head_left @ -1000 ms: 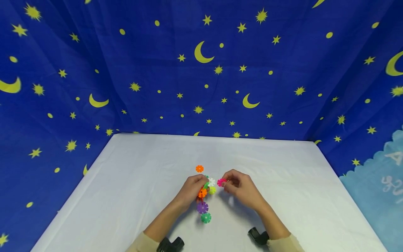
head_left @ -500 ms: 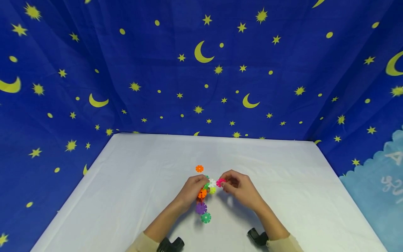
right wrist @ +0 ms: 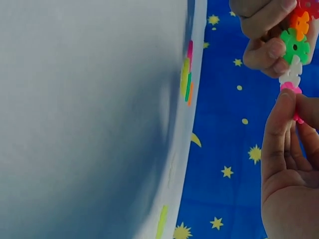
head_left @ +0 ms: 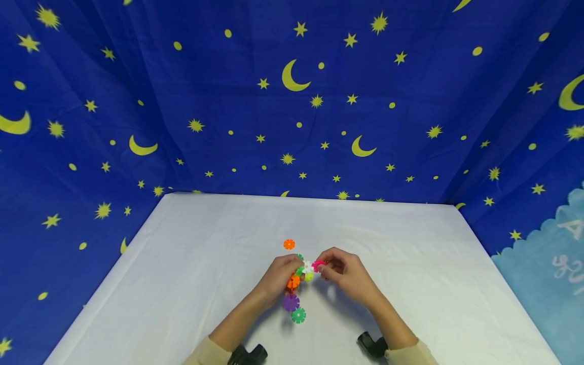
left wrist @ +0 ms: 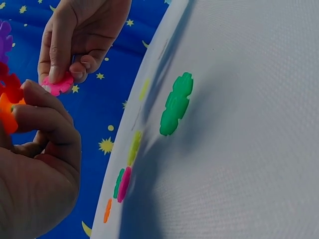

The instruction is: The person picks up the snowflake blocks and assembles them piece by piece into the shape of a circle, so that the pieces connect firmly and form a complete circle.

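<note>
My left hand (head_left: 276, 276) holds a chain of slotted plastic discs. The chain includes a purple disc (head_left: 291, 303), a red disc (right wrist: 309, 7), an orange disc (right wrist: 300, 25), a green disc (right wrist: 294, 47) and a white disc (right wrist: 291, 72). Between thumb and fingers, my right hand (head_left: 349, 276) pinches a pink disc (left wrist: 61, 85). In the right wrist view that pink disc meets the edge of the white one; whether their slots interlock I cannot tell. Both hands are held above the table, and my left fingers cover part of the chain.
Loose discs lie on the white table (head_left: 410, 263): an orange one (head_left: 289, 244) farther back, a teal-green one (left wrist: 177, 104) toward the front, and yellow (left wrist: 134, 148) and pink (left wrist: 124, 184) ones. A blue star-patterned cloth (head_left: 292, 126) hangs behind.
My right hand has moved slightly left, bringing the pink disc from a gap away up against the white disc. The purple end of the chain has shifted slightly left and down.
</note>
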The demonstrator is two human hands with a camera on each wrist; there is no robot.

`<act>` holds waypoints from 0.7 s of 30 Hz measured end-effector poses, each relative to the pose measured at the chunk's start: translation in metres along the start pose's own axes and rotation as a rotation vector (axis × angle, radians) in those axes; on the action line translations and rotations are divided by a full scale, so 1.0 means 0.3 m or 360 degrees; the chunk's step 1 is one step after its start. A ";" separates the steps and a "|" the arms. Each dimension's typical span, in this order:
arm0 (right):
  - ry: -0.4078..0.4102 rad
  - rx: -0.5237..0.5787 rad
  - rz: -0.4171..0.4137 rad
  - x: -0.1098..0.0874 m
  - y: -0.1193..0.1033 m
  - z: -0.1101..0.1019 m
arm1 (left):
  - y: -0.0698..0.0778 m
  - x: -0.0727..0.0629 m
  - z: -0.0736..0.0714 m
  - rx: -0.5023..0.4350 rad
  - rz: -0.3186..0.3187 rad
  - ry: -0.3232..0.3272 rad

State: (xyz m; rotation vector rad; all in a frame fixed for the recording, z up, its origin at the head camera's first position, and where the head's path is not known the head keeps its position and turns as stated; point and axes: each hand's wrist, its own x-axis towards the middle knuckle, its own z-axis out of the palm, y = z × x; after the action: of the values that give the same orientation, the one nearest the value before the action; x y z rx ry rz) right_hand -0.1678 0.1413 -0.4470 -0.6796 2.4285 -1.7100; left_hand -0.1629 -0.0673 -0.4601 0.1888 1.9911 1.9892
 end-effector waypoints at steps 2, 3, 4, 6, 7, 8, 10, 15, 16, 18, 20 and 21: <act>0.0000 0.0018 -0.0010 0.000 0.010 0.004 | 0.001 -0.001 0.001 -0.0005 -0.0002 -0.0004; 0.0004 0.0015 -0.0019 0.000 0.013 0.006 | 0.001 -0.002 0.002 -0.0005 0.0002 -0.0006; 0.0010 0.0019 -0.0029 -0.001 0.014 0.008 | 0.001 -0.002 0.002 -0.0005 0.0002 -0.0005; 0.0019 0.0018 -0.0052 -0.002 0.014 0.013 | 0.003 -0.003 0.001 -0.0010 0.0004 -0.0004; 0.0025 0.0015 -0.0064 -0.002 0.013 0.014 | 0.004 -0.004 0.001 -0.0013 0.0004 -0.0004; 0.0030 0.0009 -0.0074 -0.003 0.013 0.016 | 0.005 -0.005 0.000 -0.0015 0.0006 -0.0003; 0.0040 -0.0002 -0.0084 -0.002 0.012 0.020 | 0.007 -0.006 0.000 -0.0028 0.0007 -0.0004; 0.0041 -0.0045 -0.0104 -0.003 0.010 0.032 | 0.003 -0.008 0.004 -0.0047 0.0003 -0.0015; 0.0041 -0.0053 -0.0114 -0.002 0.008 0.034 | 0.001 -0.007 0.004 -0.0043 0.0004 -0.0011; 0.0041 -0.0070 -0.0126 -0.003 -0.006 0.038 | -0.001 -0.007 0.005 -0.0017 -0.0001 0.0000; 0.0040 -0.0074 -0.0134 -0.006 -0.037 0.038 | -0.006 -0.004 0.004 0.0003 0.0005 0.0016; 0.0040 -0.0076 -0.0132 -0.009 -0.054 0.036 | -0.006 -0.004 0.004 0.0011 0.0013 0.0023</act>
State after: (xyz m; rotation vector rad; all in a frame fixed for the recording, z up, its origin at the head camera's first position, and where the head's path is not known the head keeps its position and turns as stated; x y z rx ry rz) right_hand -0.1571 0.1284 -0.4368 -0.7794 2.4992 -1.7047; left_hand -0.1611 -0.0666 -0.4617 0.1850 2.0097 1.9946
